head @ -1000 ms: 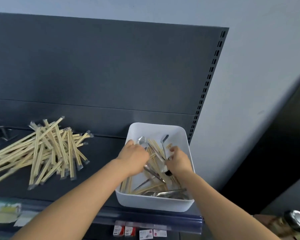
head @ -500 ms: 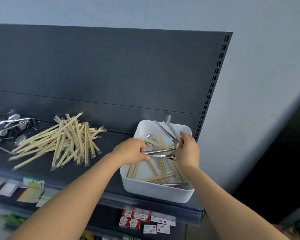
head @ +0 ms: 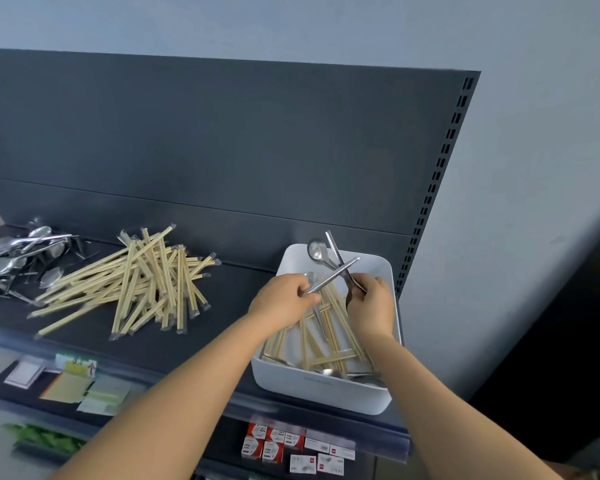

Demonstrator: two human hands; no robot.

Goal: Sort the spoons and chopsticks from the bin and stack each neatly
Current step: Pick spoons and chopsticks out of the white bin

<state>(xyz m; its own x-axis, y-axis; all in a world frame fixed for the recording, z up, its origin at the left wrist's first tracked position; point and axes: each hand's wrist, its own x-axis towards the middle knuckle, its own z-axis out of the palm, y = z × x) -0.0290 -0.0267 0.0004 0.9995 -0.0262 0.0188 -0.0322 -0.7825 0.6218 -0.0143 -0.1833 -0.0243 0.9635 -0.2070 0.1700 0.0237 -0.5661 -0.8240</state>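
1. Shelf: dark grey, flat, with a dark back panel.
2. White bin: stands at the shelf's front edge, right end.
3. Pile of wrapped chopsticks: loose and criss-crossed, left of the bin, apart from it.
4. Heap of metal spoons: far left of the bin, just beyond the chopsticks.

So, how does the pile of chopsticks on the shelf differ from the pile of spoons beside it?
The chopstick pile is pale wood in clear wrappers; the spoon pile is shiny metal. The chopstick pile lies in the middle of the shelf, nearer the white bin; the spoon pile lies at the far left, partly cut off by the picture's edge. Both are loose, crossed heaps, not neat stacks.
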